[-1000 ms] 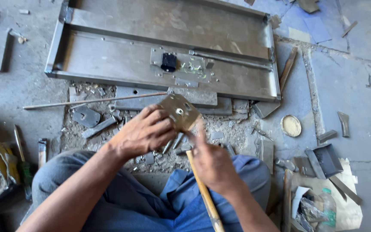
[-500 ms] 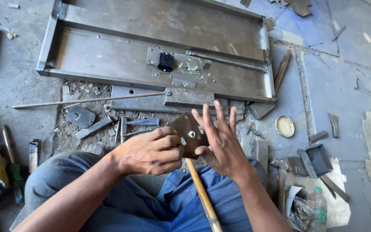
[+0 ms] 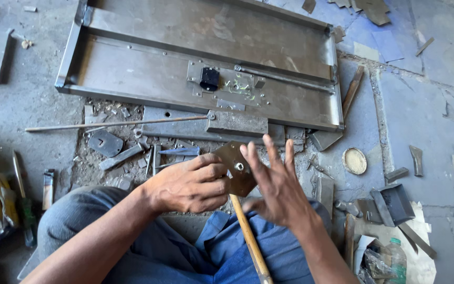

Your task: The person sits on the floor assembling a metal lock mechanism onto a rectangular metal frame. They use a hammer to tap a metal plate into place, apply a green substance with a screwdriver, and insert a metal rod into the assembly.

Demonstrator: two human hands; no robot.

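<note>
Small brass-coloured metal plate (image 3: 236, 167) with a bolt at its middle, held just below frame centre, above the lap. Left hand (image 3: 187, 185) at 9 o'clock of the plate, grip clamped on its left edge. Right hand (image 3: 274, 184) at 3 o'clock, fingers (image 3: 268, 152) spread apart, palm against the plate's right side, not closed on it. Wooden handle (image 3: 248, 242) running from under the plate toward 6 o'clock, across blue trousers (image 3: 132, 247). Farther out on the floor at 12 o'clock, large steel door panel (image 3: 148, 79) with black lock (image 3: 209, 79) at its middle. Thin rod (image 3: 116, 124) at 10 o'clock among metal scraps (image 3: 122, 155). Round lid (image 3: 354, 161) at 3 o'clock.
</note>
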